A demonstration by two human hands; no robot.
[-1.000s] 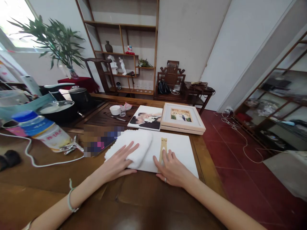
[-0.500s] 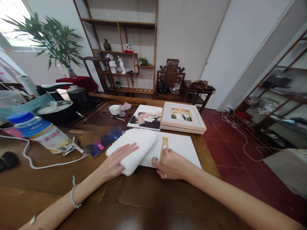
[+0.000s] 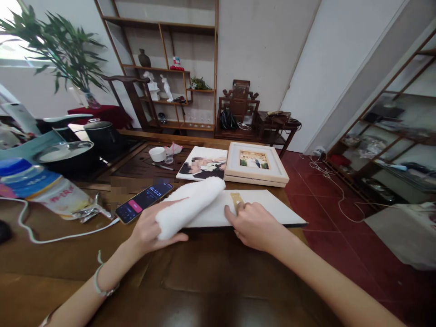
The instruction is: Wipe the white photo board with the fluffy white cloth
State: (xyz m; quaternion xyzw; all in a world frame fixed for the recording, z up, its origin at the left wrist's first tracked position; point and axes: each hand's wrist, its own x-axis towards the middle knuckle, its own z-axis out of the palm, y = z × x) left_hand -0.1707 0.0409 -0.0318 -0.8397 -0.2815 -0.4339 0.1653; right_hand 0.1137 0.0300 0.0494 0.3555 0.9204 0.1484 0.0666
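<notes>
A folded white towel [image 3: 194, 200] lies over the left part of a flat white board [image 3: 262, 200] on the table. My left hand [image 3: 150, 231] is closed on the towel's left end, its thumb along the lower side and most fingers hidden by the cloth. My right hand [image 3: 257, 225] is above the board with curled fingers, holding a flat tan strip [image 3: 235, 197]. Only the strip's upper end, with small marks on it, shows; the rest is under my fingers.
Behind the board are a photo panel [image 3: 200, 170] and a stacked, framed photo [image 3: 281, 170]. A phone [image 3: 145, 202] with a running timer, a white cable [image 3: 68, 238] and a blue-capped package [image 3: 47, 188] lie left. A white bowl [image 3: 157, 154] stands farther back.
My left hand has gone from lying flat on the towel to gripping its end, and the towel is tilted up. The board has turned, its near right corner reaching farther right.
</notes>
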